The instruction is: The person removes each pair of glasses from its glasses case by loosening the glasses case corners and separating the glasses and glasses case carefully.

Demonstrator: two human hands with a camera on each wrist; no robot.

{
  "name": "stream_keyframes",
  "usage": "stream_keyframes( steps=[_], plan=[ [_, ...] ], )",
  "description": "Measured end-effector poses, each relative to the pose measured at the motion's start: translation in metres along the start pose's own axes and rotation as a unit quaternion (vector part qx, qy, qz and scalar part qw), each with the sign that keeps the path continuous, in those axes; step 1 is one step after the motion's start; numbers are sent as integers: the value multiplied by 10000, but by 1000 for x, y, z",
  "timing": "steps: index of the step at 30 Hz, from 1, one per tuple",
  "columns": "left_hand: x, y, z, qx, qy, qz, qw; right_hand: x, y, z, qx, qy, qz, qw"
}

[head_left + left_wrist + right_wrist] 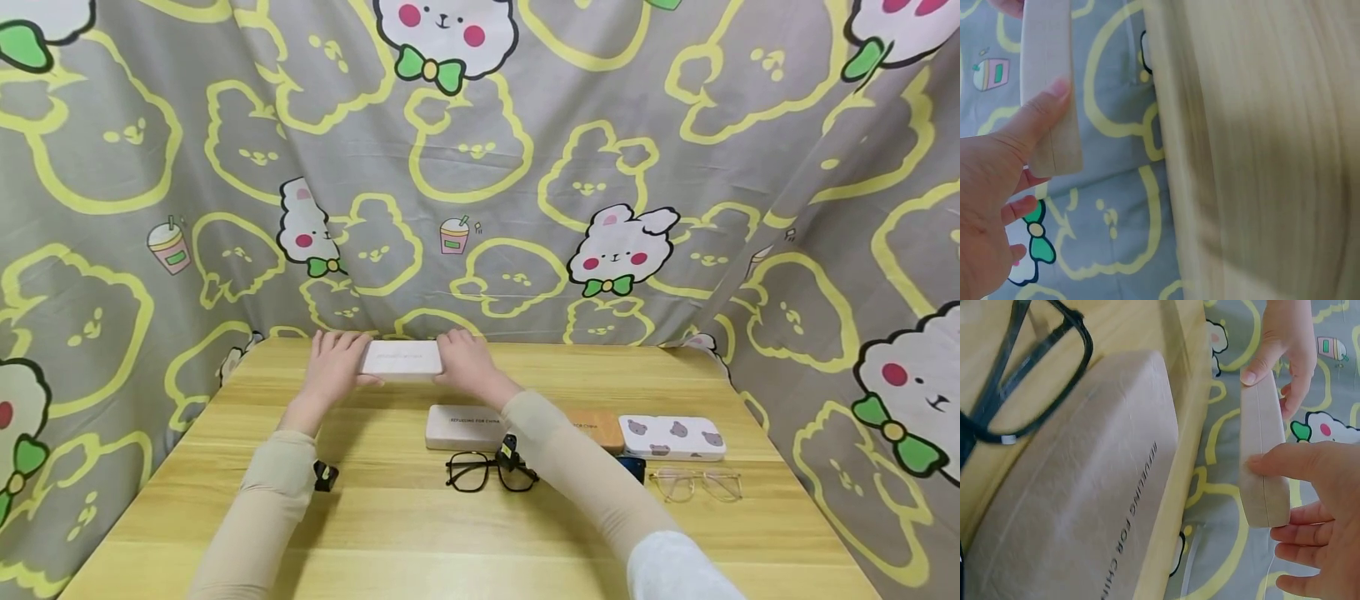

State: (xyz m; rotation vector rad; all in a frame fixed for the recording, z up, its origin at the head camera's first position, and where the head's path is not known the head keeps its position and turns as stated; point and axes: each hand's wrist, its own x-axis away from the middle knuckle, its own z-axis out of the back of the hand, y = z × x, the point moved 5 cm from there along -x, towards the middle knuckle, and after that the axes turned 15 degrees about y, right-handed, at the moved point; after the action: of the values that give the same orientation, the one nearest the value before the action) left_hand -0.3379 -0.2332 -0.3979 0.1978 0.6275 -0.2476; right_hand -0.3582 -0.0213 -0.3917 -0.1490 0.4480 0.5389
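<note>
Pale beige, cloth-textured glasses case (401, 359) held between our two hands above the far edge of the wooden table (420, 525), close to the patterned curtain (525, 167). Our left hand (335, 365) takes its left end: in the left wrist view the thumb (1035, 119) lies along the near face of the case (1047, 81), the other fingers curled behind it, loosely closed round the end. Our right hand (467, 360) takes the right end likewise; the right wrist view shows its thumb (1285, 464) pressed on the case (1261, 456) and the fingers wrapped at the back, with the left hand (1285, 344) pinching the far end. The case looks closed; a seam runs along its narrow side.

Nearer us on the table, a second beige case (465, 427) with printed lettering, then a wood-toned case (600, 427) partly hidden by our right sleeve, then a white case with bear faces (672, 437). Black-framed glasses (487, 472) lie just in front of the lettered case; clear-framed glasses (696, 483) lie in front of the bear case.
</note>
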Motion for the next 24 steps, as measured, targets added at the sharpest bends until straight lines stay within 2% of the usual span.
stream_keyframes(
  steps=[5, 10, 17, 24],
  plan=[
    [10, -3, 4, 125, 34, 146, 9998, 4, -9, 0, -11, 36, 51, 10000],
    [19, -9, 5, 197, -75, 265, 9994, 8, -17, -3, -90, -28, 34, 9999],
    [32, -12, 8, 267, -94, 313, 9991, 14, -27, -11, -200, -156, -25, 9997],
    [44, -17, 6, 413, -357, 460, 9974, 19, -34, -20, -326, -272, -65, 9991]
  ],
)
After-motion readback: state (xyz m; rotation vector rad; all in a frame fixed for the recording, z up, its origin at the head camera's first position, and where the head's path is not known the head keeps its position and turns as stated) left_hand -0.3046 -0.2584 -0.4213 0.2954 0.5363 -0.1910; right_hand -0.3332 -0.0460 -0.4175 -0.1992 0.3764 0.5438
